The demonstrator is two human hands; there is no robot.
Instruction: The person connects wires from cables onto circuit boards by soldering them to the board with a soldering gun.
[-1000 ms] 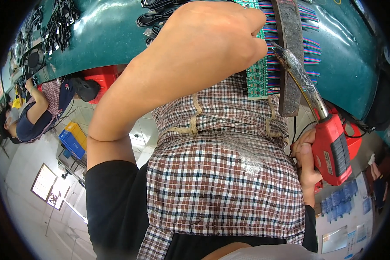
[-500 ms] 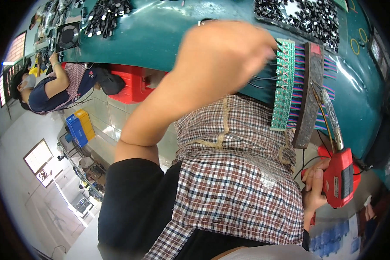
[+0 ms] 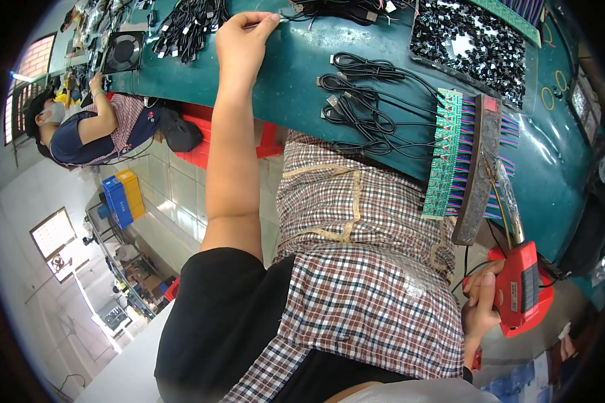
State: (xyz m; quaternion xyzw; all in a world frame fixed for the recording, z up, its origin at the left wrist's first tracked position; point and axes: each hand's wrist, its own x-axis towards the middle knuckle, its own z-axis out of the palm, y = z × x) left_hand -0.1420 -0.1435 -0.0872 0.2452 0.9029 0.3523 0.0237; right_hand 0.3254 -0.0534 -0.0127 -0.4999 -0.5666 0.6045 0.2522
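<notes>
My left hand (image 3: 240, 48) reaches to the far side of the bench, thumb and forefinger pinched on the wire end of a black USB cable (image 3: 336, 11) lying in a bundle there. Low on the right, my right hand (image 3: 480, 302) grips a red soldering gun (image 3: 519, 285), whose metal tip points up toward a dark bar (image 3: 478, 168). Left of the bar stands a strip of green circuit boards (image 3: 444, 154), with coloured wires passing to the right under the bar. Several coiled black USB cables (image 3: 363, 101) run to the strip's upper left edge.
A tray of small black parts (image 3: 470, 54) lies at the far right, beside another green board strip (image 3: 517, 17). More cables (image 3: 191, 27) and a black fan (image 3: 123, 52) are at the far left. Beyond a red stool (image 3: 208, 138), a co-worker (image 3: 81, 131) sits at the bench.
My left hand has moved away from the board strip, up and left to the far cable bundle. The coiled cables beside the strip are now uncovered. My right hand still holds the soldering gun.
</notes>
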